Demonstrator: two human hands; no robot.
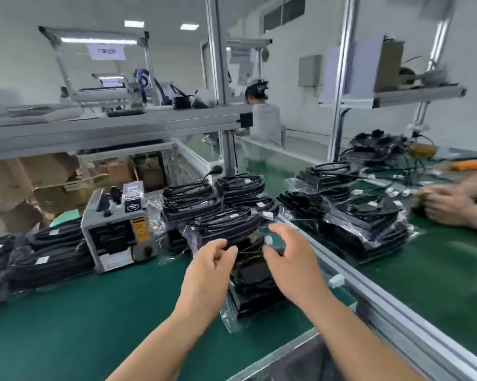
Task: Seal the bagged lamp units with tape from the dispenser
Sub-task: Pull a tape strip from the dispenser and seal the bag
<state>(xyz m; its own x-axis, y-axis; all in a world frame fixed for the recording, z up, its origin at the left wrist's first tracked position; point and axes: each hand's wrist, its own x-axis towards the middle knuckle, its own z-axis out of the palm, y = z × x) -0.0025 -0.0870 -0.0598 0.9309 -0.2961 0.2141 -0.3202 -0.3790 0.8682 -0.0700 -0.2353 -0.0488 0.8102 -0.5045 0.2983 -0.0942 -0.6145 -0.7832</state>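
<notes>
A bagged lamp unit (255, 287), black in clear plastic, lies on the green mat in front of me. My left hand (208, 268) hovers at its left side with fingers curled near the bag's top edge. My right hand (289, 259) reaches over its right side, fingers spread, thumb and forefinger near the bag's top fold. Whether either hand pinches the plastic is unclear. The grey tape dispenser (119, 229) stands to the left, apart from both hands.
Stacks of bagged units (226, 199) stand behind the one in front, more lie at far left (39, 257) and beyond the aluminium rail (369, 298) at right (366, 224). Another person's hands (452, 202) work at the right edge. Cardboard boxes sit at back left.
</notes>
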